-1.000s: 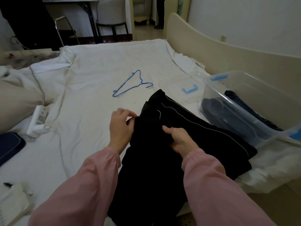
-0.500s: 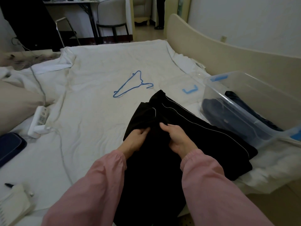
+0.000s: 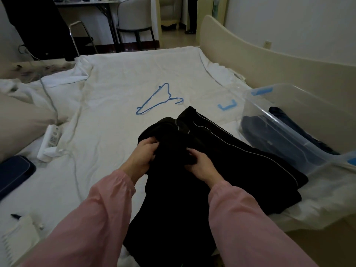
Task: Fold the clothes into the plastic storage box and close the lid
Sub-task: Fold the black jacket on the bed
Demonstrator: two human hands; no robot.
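Hands, left (image 3: 143, 155) and right (image 3: 198, 164), each gripping bunched black garment (image 3: 240, 170) at bed's near edge; clear storage box (image 3: 256, 101) just beside, rightward; bare white sheet (image 3: 107, 120) beyond, around blue hanger (image 3: 154, 102).

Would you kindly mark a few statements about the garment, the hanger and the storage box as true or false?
1. Both the left hand and the right hand grip the black garment. True.
2. The blue hanger hangs on a chair. False: it lies on the white sheet.
3. The storage box already holds dark clothes. True.
4. The box's lid is shut. False: the box stands open.
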